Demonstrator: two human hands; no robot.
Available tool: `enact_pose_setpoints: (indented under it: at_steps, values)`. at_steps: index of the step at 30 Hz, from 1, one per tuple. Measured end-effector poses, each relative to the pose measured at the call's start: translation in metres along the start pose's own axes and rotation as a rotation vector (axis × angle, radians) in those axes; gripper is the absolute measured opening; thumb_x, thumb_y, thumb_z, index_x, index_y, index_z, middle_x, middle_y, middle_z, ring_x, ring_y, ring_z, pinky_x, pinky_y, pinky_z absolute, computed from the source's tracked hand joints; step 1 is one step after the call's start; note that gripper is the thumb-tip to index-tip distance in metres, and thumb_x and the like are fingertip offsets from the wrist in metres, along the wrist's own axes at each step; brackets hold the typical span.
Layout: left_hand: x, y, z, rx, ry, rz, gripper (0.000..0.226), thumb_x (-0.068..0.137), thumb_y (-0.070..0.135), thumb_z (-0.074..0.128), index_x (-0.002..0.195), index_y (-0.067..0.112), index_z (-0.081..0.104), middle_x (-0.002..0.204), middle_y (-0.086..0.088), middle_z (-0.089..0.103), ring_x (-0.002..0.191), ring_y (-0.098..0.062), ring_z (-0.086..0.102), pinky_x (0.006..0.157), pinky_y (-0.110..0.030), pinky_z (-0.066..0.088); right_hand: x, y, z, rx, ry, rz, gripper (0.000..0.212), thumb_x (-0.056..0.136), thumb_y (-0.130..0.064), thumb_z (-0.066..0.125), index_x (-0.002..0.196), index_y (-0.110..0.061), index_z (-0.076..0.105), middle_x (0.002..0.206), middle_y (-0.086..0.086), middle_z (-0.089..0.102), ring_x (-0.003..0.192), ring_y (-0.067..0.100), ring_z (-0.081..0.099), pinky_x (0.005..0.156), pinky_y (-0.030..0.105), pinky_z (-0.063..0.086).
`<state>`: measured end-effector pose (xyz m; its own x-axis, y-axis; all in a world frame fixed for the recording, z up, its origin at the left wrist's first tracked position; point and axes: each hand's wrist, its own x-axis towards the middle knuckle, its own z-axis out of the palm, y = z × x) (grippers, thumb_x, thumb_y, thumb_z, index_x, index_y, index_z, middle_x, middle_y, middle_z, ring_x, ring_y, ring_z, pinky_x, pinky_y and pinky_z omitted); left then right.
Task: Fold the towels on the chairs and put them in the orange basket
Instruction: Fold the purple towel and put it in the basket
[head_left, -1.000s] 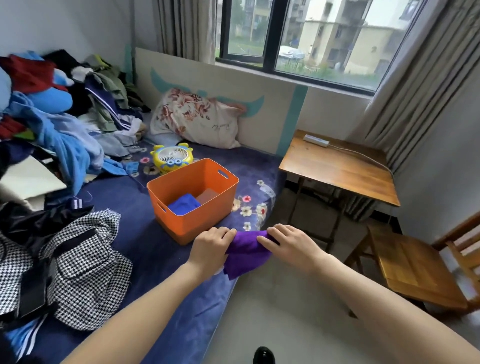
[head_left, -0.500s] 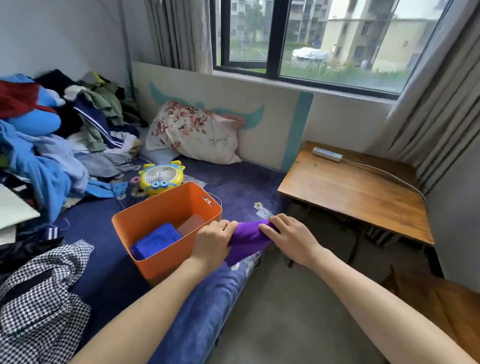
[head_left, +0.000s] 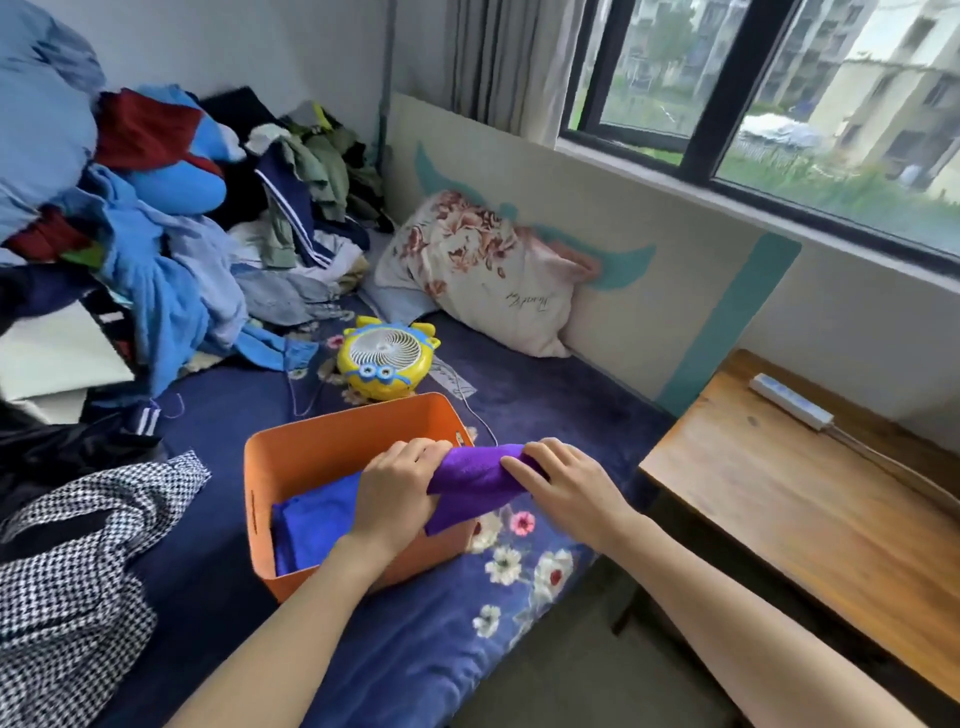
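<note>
Purple towel (head_left: 475, 480) now over orange basket (head_left: 332, 441), both hands gripping

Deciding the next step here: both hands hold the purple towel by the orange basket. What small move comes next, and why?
Probably shift the purple towel left and lower it into the orange basket, onto the blue towel. The left hand and right hand both grip it, and it hangs across the basket's right rim, partly outside.
</note>
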<state>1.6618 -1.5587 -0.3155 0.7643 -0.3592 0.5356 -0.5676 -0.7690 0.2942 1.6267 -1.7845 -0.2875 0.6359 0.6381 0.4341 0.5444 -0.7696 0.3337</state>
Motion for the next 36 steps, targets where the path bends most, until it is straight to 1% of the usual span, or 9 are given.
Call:
enact_pose_setpoints:
  at_steps: [3, 8, 17, 22, 27, 30, 32, 34, 36]
  values:
    - [0.009, -0.021, 0.018, 0.026, -0.024, -0.071, 0.064, 0.030, -0.003, 0.078, 0.091, 0.014, 0.070, 0.081, 0.001, 0.071, 0.063, -0.023, 0.066, 0.052, -0.026, 0.054, 0.025, 0.019, 0.031, 0.031, -0.003, -0.076, 0.065, 0.054, -0.006, 0.077, 0.111, -0.012, 0.048, 0.092, 0.006, 0.067, 0.075, 0.021, 0.064, 0.065, 0.028, 0.054]
    - [-0.009, -0.056, 0.036, 0.018, -0.077, -0.209, 0.079, 0.022, -0.001, 0.078, 0.096, 0.021, 0.060, 0.081, 0.004, 0.070, 0.063, -0.021, 0.066, 0.050, -0.025, 0.052, 0.051, 0.013, 0.085, 0.175, -0.020, -0.118, 0.041, 0.071, -0.009, 0.044, 0.111, -0.014, 0.048, 0.089, 0.006, 0.066, 0.070, 0.021, 0.062, 0.060, 0.028, 0.052]
    - [-0.024, -0.089, 0.055, 0.067, -0.165, -0.459, 0.067, 0.021, -0.001, 0.081, 0.085, 0.016, 0.072, 0.077, 0.006, 0.070, 0.059, -0.017, 0.066, 0.046, -0.023, 0.050, 0.085, 0.004, 0.152, 0.381, -0.166, -0.187, 0.063, 0.054, -0.009, 0.065, 0.114, -0.016, 0.048, 0.091, 0.003, 0.058, 0.070, 0.021, 0.057, 0.060, 0.024, 0.050]
    - [-0.001, -0.102, 0.077, 0.061, -0.202, -0.541, 0.067, 0.020, 0.003, 0.083, 0.084, 0.020, 0.071, 0.075, 0.009, 0.069, 0.059, -0.014, 0.065, 0.045, -0.020, 0.049, 0.107, 0.027, 0.185, 0.410, -0.179, -0.214, 0.041, 0.070, -0.013, 0.042, 0.110, -0.017, 0.049, 0.085, 0.003, 0.062, 0.074, 0.019, 0.048, 0.056, 0.023, 0.048]
    - [0.043, -0.133, 0.109, 0.036, -0.212, -0.626, 0.066, 0.023, 0.001, 0.081, 0.085, 0.021, 0.069, 0.077, 0.008, 0.069, 0.060, -0.017, 0.065, 0.046, -0.019, 0.048, 0.142, 0.057, 0.225, 0.432, -0.259, -0.178, 0.040, 0.069, -0.014, 0.045, 0.109, -0.017, 0.047, 0.082, 0.004, 0.062, 0.066, 0.023, 0.058, 0.050, 0.025, 0.049]
    - [0.070, -0.152, 0.133, 0.040, -0.214, -0.650, 0.064, 0.028, -0.003, 0.082, 0.088, 0.014, 0.070, 0.082, 0.002, 0.071, 0.064, -0.021, 0.067, 0.050, -0.023, 0.054, 0.160, 0.073, 0.253, 0.419, -0.242, -0.171, 0.048, 0.061, -0.010, 0.061, 0.108, -0.015, 0.049, 0.080, 0.006, 0.062, 0.066, 0.025, 0.056, 0.049, 0.026, 0.046]
    - [0.073, -0.157, 0.149, 0.053, -0.243, -0.664, 0.068, 0.026, -0.006, 0.081, 0.091, 0.009, 0.072, 0.086, -0.003, 0.073, 0.070, -0.022, 0.070, 0.054, -0.026, 0.055, 0.160, 0.077, 0.271, 0.412, -0.203, -0.193, 0.039, 0.067, -0.011, 0.054, 0.106, -0.013, 0.050, 0.078, 0.005, 0.061, 0.070, 0.024, 0.050, 0.052, 0.027, 0.045]
    - [0.057, -0.160, 0.173, 0.076, -0.349, -0.645, 0.076, 0.018, -0.003, 0.081, 0.093, 0.010, 0.073, 0.090, -0.002, 0.073, 0.078, -0.019, 0.071, 0.057, -0.025, 0.055, 0.148, 0.071, 0.294, 0.429, -0.191, -0.253, 0.031, 0.072, -0.012, 0.046, 0.102, -0.013, 0.052, 0.078, 0.005, 0.061, 0.068, 0.024, 0.051, 0.054, 0.027, 0.045]
    - [0.029, -0.159, 0.198, 0.101, -0.566, -0.610, 0.077, 0.015, 0.008, 0.083, 0.091, 0.017, 0.074, 0.088, 0.003, 0.074, 0.078, -0.013, 0.071, 0.058, -0.020, 0.054, 0.130, 0.053, 0.311, 0.394, -0.356, -0.377, 0.026, 0.068, -0.016, 0.047, 0.093, -0.014, 0.057, 0.071, 0.003, 0.060, 0.060, 0.022, 0.054, 0.051, 0.025, 0.044]
